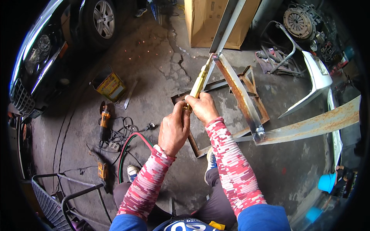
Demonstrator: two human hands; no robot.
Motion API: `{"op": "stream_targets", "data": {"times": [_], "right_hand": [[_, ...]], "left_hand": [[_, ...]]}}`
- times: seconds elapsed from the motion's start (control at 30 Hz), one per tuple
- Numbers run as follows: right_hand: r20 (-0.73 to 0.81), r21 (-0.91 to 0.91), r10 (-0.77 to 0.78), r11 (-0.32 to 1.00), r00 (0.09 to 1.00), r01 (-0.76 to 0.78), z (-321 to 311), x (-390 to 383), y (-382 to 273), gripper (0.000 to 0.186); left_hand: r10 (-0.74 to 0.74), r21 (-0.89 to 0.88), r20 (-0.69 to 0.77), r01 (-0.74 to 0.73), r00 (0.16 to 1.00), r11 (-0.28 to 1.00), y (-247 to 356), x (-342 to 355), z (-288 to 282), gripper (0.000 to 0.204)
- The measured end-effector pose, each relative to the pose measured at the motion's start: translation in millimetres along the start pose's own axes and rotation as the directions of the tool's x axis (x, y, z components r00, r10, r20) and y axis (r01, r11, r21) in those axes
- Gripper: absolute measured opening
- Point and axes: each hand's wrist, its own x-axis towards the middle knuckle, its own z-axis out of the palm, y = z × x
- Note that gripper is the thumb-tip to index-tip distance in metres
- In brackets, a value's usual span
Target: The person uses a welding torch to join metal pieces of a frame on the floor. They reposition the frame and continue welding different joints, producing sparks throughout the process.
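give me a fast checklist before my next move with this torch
1. Grip: ok, left hand and right hand both hold the torch.
2. Gloves: not ok, both hands are bare.
3. Tip contact: cannot tell, it is at the upper end of the rusty bar.
4. Carton well away: not ok, it stands just beyond the tip.
5. Hoses clear of feet: not ok, they run close by the left shoe.
6. Gas settings: cannot tell.

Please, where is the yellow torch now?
In the head view, the yellow torch is above centre, slightly right, in the left hand and right hand, its tip near the rusty bar.
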Motion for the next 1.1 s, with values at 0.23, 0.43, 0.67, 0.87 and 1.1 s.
{"op": "stream_targets", "data": {"times": [0.23, 0.43, 0.67, 0.87, 1.1], "right_hand": [[-0.008, -0.053, -0.039, 0.998, 0.999, 0.038, 2.6, 3.8, -0.2, 0.039], [0.005, -0.015, -0.002, 1.000, 1.000, 0.002, 2.4, -0.1, -3.0, 0.041], [0.001, -0.009, -0.069, 0.998, 0.998, 0.069, 4.4, 7.1, 9.4, 0.043], [-0.006, 0.020, -0.012, 1.000, 1.000, 0.013, 2.6, 1.5, -2.2, 0.042], [-0.014, -0.033, -0.030, 0.999, 0.999, 0.030, -0.6, -2.9, -9.6, 0.042]], "left_hand": [[0.009, 0.006, -0.005, -0.009, 1.000, 1.000, 0.8, 2.1, -3.6, 0.025], [0.022, 0.032, -0.013, -0.022, 1.000, 0.999, 3.5, 1.0, -5.7, 0.026], [0.034, -0.006, -0.009, -0.034, 0.999, 0.999, 2.0, -1.1, -3.4, 0.027], [0.034, 0.011, -0.013, -0.033, 0.999, 0.999, -0.3, 0.6, -0.3, 0.023], [0.034, 0.009, -0.033, -0.034, 0.999, 0.999, -4.4, 0.3, 1.6, 0.024]]}}
